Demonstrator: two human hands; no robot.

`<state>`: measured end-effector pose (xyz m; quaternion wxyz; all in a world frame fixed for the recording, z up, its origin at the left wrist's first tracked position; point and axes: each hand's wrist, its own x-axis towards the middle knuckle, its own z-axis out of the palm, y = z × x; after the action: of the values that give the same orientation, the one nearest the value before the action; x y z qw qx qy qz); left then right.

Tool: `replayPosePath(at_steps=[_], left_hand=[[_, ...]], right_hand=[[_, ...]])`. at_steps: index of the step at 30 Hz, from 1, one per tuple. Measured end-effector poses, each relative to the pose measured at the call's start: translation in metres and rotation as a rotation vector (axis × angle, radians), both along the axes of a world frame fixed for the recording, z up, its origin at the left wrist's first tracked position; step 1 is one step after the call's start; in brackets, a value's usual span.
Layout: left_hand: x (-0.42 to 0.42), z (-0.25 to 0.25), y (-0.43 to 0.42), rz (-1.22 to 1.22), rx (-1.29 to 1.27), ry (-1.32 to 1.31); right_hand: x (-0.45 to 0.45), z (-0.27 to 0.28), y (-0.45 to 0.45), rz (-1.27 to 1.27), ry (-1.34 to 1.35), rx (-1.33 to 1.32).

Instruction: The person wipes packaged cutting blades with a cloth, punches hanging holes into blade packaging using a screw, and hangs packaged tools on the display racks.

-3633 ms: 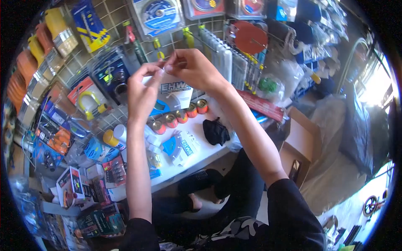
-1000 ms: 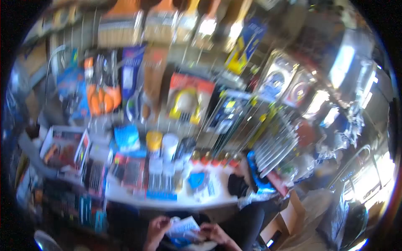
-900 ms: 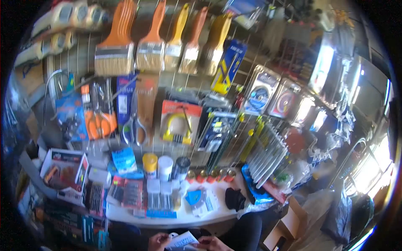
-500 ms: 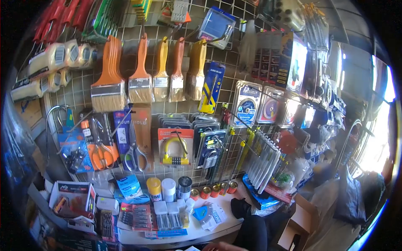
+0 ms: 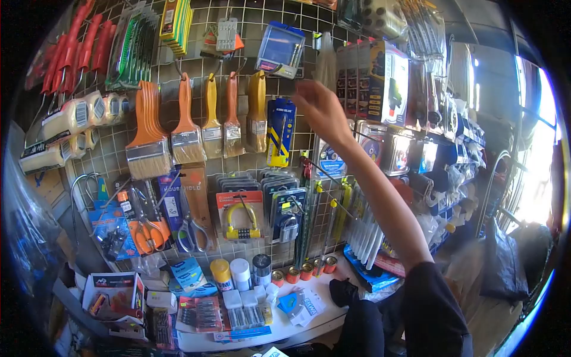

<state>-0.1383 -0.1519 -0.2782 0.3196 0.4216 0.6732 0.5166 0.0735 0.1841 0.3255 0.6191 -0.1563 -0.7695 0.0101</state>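
My right hand is raised in front of the wire grid, its arm coming up from the lower right. Its fingers are loosely bent and apart, pointing left, with nothing visible in them. Just left of the hand hangs a blue-and-yellow King Blue pack. A clear-fronted blue box is above and left of it. Behind my forearm, a carded cutting disc is partly hidden. Paintbrushes with a yellow handle and an orange handle hang farther left. My left hand is out of view.
Scissors, a yellow combination lock and carded padlocks hang lower. On the white shelf stand spray cans, small red tins and packs of bits. Paint rollers hang at left.
My right hand has risen from the bottom edge to the upper middle of the grid. The view has shifted slightly, so the upper hanging goods appear lower.
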Motion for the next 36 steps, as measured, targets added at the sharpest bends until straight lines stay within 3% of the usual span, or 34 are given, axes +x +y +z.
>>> replayPosePath(at_steps=[3, 6, 9, 13, 15, 21, 29, 33, 35, 36], left_hand=[[0.007, -0.007, -0.006, 0.026, 0.149, -0.106], [0.013, 0.035, -0.019, 0.033, -0.020, -0.301], [0.013, 0.049, -0.030, 0.063, -0.043, -0.334], [0.002, 0.028, -0.034, 0.044, -0.017, -0.345], [-0.001, 0.027, -0.032, 0.059, -0.028, -0.213], [0.000, 0.048, -0.032, 0.034, 0.029, -0.309], [0.010, 0.033, -0.026, 0.033, 0.003, -0.297], [0.016, 0.055, -0.027, 0.024, -0.042, -0.244], [0.020, 0.063, -0.028, 0.002, -0.048, -0.338], [0.020, 0.070, -0.028, -0.005, -0.059, -0.238]], right_hand=[[-0.038, 0.038, 0.042, 0.017, 0.198, -0.110], [-0.057, 0.059, 0.075, -0.071, 0.312, -0.350], [-0.062, 0.056, 0.086, 0.146, 0.499, -0.474], [-0.052, 0.050, 0.051, 0.338, 0.464, -0.564], [-0.048, 0.055, 0.050, 0.372, 0.379, -0.611], [-0.031, 0.071, 0.035, 0.694, 0.337, -0.531], [-0.005, 0.109, 0.008, 0.691, 0.419, -0.456], [0.000, 0.119, -0.005, 0.675, 0.368, -0.337], [0.003, 0.118, -0.007, 0.634, 0.396, -0.340], [0.004, 0.118, -0.008, 0.633, 0.395, -0.335]])
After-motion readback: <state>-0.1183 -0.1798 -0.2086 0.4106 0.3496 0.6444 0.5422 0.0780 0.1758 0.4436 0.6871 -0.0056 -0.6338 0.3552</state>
